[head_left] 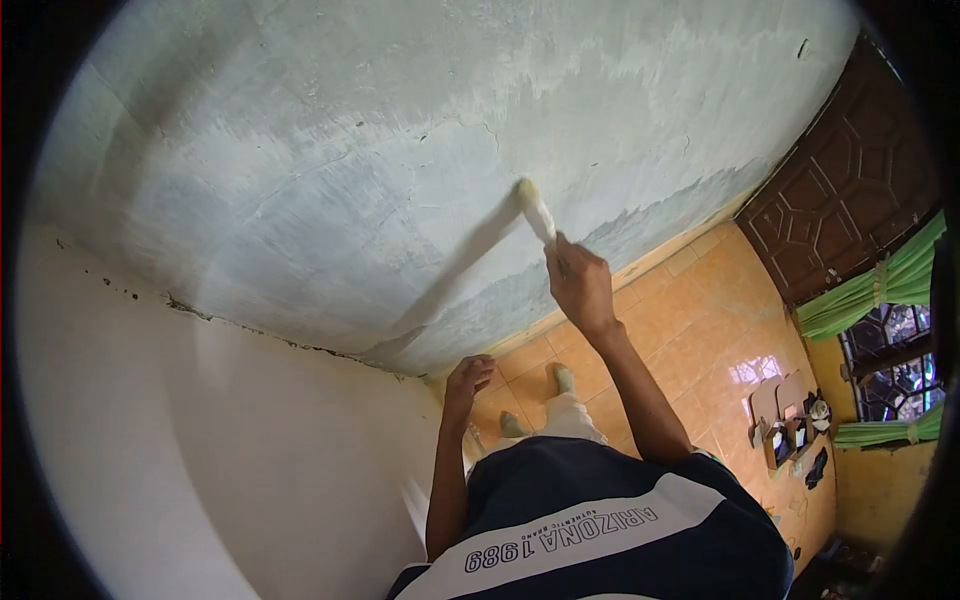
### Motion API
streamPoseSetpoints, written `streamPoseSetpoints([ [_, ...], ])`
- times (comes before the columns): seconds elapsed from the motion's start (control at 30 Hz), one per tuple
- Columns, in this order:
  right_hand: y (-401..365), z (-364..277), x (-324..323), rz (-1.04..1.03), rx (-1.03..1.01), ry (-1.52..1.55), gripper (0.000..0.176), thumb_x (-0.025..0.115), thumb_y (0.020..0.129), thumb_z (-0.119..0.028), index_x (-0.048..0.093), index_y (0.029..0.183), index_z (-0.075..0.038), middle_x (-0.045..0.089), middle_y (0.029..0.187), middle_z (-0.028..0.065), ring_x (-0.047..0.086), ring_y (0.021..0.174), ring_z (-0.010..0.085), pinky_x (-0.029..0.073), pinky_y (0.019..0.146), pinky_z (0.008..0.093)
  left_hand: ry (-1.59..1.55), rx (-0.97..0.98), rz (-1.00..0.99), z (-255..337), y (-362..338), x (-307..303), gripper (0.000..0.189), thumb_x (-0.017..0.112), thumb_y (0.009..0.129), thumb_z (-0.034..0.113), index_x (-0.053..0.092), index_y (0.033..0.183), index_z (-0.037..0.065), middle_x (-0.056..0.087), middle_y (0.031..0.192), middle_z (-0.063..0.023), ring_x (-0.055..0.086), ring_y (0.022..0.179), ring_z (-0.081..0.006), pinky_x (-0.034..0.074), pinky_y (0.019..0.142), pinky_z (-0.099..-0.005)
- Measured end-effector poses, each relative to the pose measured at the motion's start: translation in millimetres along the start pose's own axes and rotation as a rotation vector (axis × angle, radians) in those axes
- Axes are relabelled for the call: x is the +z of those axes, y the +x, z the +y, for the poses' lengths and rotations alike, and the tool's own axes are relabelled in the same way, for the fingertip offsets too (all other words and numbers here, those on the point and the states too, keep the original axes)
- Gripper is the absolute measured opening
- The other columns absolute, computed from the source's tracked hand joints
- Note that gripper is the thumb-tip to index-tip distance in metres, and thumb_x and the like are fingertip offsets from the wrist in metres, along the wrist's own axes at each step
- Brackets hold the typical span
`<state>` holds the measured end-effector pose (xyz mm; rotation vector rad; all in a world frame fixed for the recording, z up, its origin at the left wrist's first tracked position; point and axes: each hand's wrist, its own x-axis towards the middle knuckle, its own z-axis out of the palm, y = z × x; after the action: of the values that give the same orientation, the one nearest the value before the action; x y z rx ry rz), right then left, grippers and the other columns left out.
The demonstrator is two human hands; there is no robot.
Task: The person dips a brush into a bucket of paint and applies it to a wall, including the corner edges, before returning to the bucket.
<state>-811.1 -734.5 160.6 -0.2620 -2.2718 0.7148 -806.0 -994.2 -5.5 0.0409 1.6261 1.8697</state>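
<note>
My right hand [580, 285] is closed around the pale handle of a paintbrush [540, 215]. The brush's cream-coloured tip meets the patchy grey-white wall [400, 180], and a long shadow falls from it down to the left. Lower and to the left, my left hand [468, 380] hangs in front of my body near the corner, its fingers loosely bent and apart, with nothing visible in it. Lighter and bluish-grey areas with ragged edges cover the wall around the brush.
A smooth white wall [300, 460] adjoins on the left along a cracked corner line. Orange floor tiles [690, 310] lie below, under my feet. To the right are a dark carved wooden door [850, 170], green curtains [870, 300] at a window, and an open box [785, 440] with items.
</note>
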Motion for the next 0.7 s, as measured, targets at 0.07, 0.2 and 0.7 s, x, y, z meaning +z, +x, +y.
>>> streamPoseSetpoints([
  [0.07, -17, 19, 8, -0.032, 0.030, -0.008, 0.010, 0.067, 0.091, -0.008, 0.070, 0.097, 0.000, 0.064, 0.070, 0.0171, 0.064, 0.060, 0.0374, 0.049, 0.055, 0.0459, -0.019, 0.005, 0.013, -1, -1, -3, 0.031, 0.053, 0.107, 0.032, 0.065, 0.124, 0.009, 0.069, 0.120, -0.0053, 0.064, 0.110, -0.0168, 0.049, 0.096, -0.0330],
  [0.2, -25, 38, -5, -0.370, 0.091, -0.169, 0.012, 0.065, 0.091, -0.010, 0.065, 0.085, -0.001, 0.066, 0.072, 0.0210, 0.065, 0.068, 0.0442, 0.051, 0.060, 0.0505, -0.012, 0.020, 0.033, 0, -2, -1, 0.035, 0.052, 0.106, 0.035, 0.066, 0.122, 0.007, 0.071, 0.116, -0.0059, 0.065, 0.108, -0.0170, 0.049, 0.095, -0.0342],
  [0.7, 31, -36, -39, 0.202, -0.124, 0.025, 0.024, 0.070, 0.092, -0.009, 0.071, 0.115, -0.002, 0.063, 0.068, 0.0130, 0.060, 0.054, 0.0279, 0.046, 0.050, 0.0392, -0.028, 0.006, 0.031, -9, -17, 5, 0.036, 0.055, 0.106, 0.038, 0.065, 0.122, 0.007, 0.070, 0.119, -0.0067, 0.066, 0.107, -0.0168, 0.048, 0.095, -0.0322],
])
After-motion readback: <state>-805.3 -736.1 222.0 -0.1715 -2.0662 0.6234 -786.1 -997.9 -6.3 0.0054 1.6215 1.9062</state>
